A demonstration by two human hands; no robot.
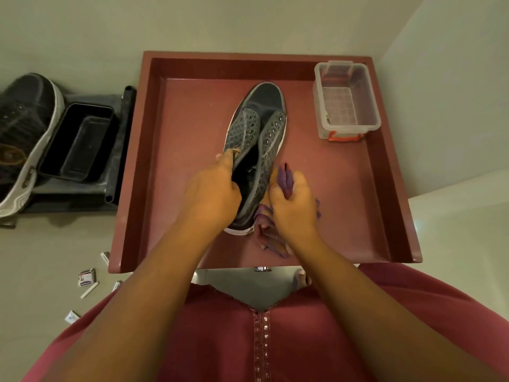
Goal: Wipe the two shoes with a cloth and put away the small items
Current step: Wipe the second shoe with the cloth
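Fingers (pixel 220 186) inside grey shoe (pixel 259 125), cloth (pixel 283 177) bunched against its right side

- Dim, warm indoor light, soft and even; no hard glare anywhere.
- Faint sheen on the clear plastic box (pixel 345 102) walls.
- Soft shadows under the forearms and along the red tray (pixel 132 188) inner walls.
- Strong wide-angle distortion: tray edges bow, floor (pixel 55 257) items at left stretch.
- Slightly soft overall, compression smear on dark shoe (pixel 254 150) mesh.
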